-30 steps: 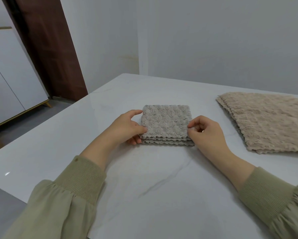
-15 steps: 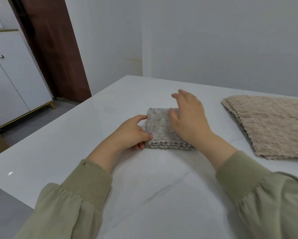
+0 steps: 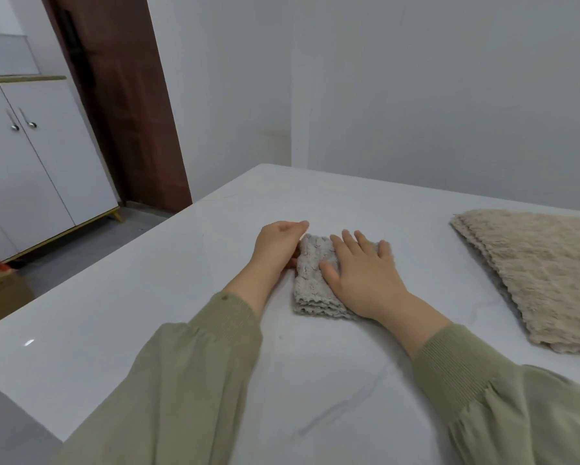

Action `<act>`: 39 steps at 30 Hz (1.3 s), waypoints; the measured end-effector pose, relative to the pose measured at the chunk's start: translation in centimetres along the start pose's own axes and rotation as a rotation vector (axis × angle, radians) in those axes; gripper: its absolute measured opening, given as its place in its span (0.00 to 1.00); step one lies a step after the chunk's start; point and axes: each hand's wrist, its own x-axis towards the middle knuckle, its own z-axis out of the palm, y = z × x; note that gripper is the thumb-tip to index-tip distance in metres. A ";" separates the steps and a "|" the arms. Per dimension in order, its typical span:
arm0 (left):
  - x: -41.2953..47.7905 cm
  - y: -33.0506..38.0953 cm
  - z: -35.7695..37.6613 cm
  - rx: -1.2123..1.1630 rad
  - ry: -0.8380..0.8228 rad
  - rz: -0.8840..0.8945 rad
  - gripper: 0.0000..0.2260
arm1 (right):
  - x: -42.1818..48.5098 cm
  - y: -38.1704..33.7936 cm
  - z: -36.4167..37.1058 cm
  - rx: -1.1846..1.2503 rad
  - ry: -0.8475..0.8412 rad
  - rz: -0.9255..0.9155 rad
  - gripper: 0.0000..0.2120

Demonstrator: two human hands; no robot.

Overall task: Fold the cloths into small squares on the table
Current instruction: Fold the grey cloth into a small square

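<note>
A grey cloth (image 3: 310, 280), folded into a small layered square, lies near the middle of the white marble table (image 3: 167, 297). The right hand (image 3: 360, 275) presses flat on it, fingers spread, while the left hand (image 3: 276, 245), loosely cupped, touches its left edge. A stack of beige cloths (image 3: 537, 276) rests well apart at the table's right edge.

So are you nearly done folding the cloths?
Partly. The grey cloth is already a small layered square. The right hand lies flat on it and the left hand steadies its left edge. The beige cloths on the right are still big and unfolded.
</note>
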 end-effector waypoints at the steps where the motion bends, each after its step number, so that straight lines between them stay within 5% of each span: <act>1: 0.4 0.0 0.2 -0.004 0.020 -0.003 0.08 | 0.0 0.0 0.0 0.000 0.002 -0.005 0.30; 12: 1.0 -1.3 1.5 0.587 0.208 0.281 0.09 | -0.5 0.0 -0.1 0.038 -0.082 0.154 0.34; 17: -0.6 -1.4 0.5 0.554 0.141 0.488 0.11 | -1.3 0.1 -1.0 0.343 0.266 0.094 0.23; 20: -2.1 -1.1 0.2 0.690 0.001 0.667 0.15 | -1.5 0.5 -1.1 0.249 0.305 0.118 0.22; 26: -3.2 -1.9 -0.2 1.170 -0.377 0.454 0.22 | -1.2 1.1 -0.2 0.131 -0.024 0.139 0.25; 34: -3.3 -1.8 -0.5 1.276 -0.411 0.373 0.24 | -1.4 2.3 -0.4 0.142 -0.109 0.116 0.26; 39: -3.4 -2.4 -0.8 1.219 -0.264 0.556 0.23 | -2.9 2.9 -0.6 0.326 0.040 0.115 0.24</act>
